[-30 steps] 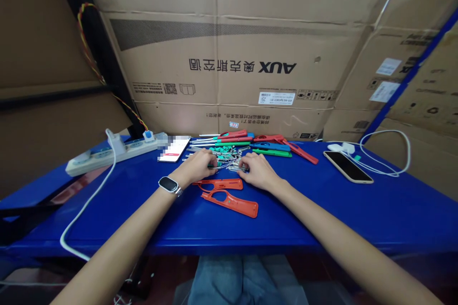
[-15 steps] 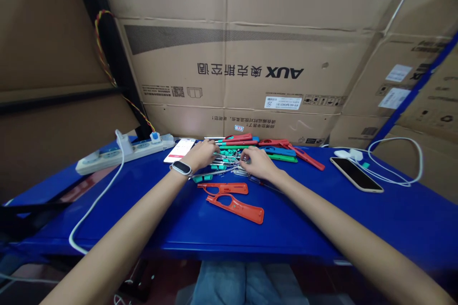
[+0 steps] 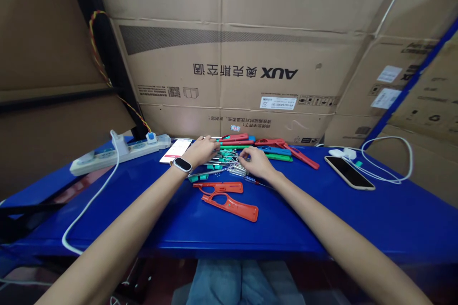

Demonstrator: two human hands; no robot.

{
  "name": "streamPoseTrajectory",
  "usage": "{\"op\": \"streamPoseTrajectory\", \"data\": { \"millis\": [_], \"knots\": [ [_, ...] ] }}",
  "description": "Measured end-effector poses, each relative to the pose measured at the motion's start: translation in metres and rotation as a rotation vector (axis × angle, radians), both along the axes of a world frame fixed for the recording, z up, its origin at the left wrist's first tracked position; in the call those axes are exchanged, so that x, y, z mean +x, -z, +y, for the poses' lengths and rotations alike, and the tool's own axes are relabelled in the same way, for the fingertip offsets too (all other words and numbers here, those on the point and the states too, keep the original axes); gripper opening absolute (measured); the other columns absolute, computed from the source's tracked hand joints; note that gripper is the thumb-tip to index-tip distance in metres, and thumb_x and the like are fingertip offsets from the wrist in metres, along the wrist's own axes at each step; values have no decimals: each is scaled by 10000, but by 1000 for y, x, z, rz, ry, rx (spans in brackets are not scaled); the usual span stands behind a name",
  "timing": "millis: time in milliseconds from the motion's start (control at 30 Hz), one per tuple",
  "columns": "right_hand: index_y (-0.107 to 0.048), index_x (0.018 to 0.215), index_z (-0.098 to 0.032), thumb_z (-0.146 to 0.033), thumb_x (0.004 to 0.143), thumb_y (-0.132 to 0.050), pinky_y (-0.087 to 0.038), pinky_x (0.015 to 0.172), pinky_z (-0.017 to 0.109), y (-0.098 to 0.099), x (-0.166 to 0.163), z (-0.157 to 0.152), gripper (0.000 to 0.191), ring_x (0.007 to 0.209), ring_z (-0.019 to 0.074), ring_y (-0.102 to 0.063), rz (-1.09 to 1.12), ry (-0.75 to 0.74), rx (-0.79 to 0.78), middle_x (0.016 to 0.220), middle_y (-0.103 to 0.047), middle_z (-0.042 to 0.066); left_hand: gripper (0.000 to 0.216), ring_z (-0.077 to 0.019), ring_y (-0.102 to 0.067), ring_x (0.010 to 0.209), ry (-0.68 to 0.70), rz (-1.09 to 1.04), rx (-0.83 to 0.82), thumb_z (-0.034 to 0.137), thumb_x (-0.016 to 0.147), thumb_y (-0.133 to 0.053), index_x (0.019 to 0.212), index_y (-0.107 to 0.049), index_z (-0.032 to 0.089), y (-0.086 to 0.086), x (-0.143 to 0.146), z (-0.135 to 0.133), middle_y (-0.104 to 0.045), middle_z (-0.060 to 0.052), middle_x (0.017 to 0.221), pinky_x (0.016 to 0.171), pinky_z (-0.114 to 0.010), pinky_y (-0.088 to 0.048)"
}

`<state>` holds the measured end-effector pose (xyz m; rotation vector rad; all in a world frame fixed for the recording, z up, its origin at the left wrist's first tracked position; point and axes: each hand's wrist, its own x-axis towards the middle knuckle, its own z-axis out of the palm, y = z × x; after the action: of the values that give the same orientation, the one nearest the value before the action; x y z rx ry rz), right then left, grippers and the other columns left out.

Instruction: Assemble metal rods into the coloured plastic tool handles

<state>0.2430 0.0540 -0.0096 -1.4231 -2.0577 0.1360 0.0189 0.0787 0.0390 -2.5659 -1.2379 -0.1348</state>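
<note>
My left hand (image 3: 203, 150), with a white-banded watch (image 3: 182, 165) at its wrist, reaches over the left side of a pile of small parts. Its fingers are bent but loosely apart, and their tips are partly hidden. Across the pile, my right hand (image 3: 256, 161) has thumb and forefinger drawn together over thin wires and clear pieces (image 3: 236, 169); what they pinch is too small to make out. Between the hands lie teal plastic pieces (image 3: 227, 153) and metal rods. Nearer me rest two orange-red lighter casing halves, a slim one (image 3: 229, 187) and a wider one (image 3: 239, 208).
Red lighter casings (image 3: 301, 156), a blue one (image 3: 275, 151) and a green one (image 3: 279, 157) lie behind the pile. A lit phone (image 3: 176, 149) and a power strip (image 3: 123, 154) are left; a dark phone (image 3: 349, 172) and white cable (image 3: 388, 180) right. Cardboard (image 3: 250, 47) walls the back.
The whole view has shifted slightly, so things sit a little further left. My left fingers have moved slightly toward the back of the pile; my right hand stays over the small parts.
</note>
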Motion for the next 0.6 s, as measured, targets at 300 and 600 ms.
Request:
{"op": "streamPoseTrajectory", "data": {
  "millis": [300, 600],
  "knots": [
    [-602, 975, -190, -290, 805, -630, -473, 755, 310, -1, 3, -9, 200, 771, 170, -595, 354, -99, 107, 923, -674, 43, 305, -225, -653, 875, 158, -325, 67, 287, 1042, -341, 1207, -574, 180, 5, -6, -19, -631, -93, 1065, 747, -327, -485],
    [-656, 947, -181, -338, 826, -616, -474, 722, 311, -4, 0, -24, 202, 774, 185, -653, 552, -192, -7, 810, -702, 29, 371, -244, -635, 1066, 279, -507, 22, 275, 1051, -311, 1366, -502, 231, 13, -13, -38, -616, -106, 1249, 876, -381, -514]
  ]
}}
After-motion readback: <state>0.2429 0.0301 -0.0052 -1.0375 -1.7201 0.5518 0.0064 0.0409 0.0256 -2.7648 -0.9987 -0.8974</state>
